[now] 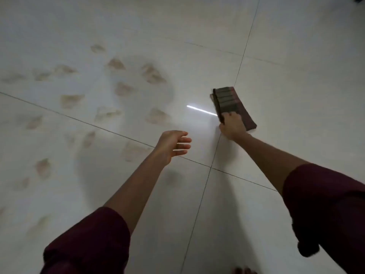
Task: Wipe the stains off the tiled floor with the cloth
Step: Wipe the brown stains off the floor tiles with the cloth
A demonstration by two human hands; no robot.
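**Cloth in hand, stains untouched**

Gripped at its near end by the right hand (232,125), the folded cloth (230,104) lies out on the floor (296,95), fingers curled over its edge. It appears to rest flat on the tile, though whether it is pressed down or just lifting I cannot tell. Holding it by one end keeps the folded pad in one piece, which should give a broad wiping face.

Left hand (173,146) hangs free above the tile, fingers loosely spread and holding nothing, probably out for balance while the person bends.

Brownish stains (122,89) scatter across the tiles to the left, well apart from the cloth, which sits on a clean patch beside a grout line (240,64). None look wiped, so I judge the work is just starting: the cloth must be carried left to the nearest marks.
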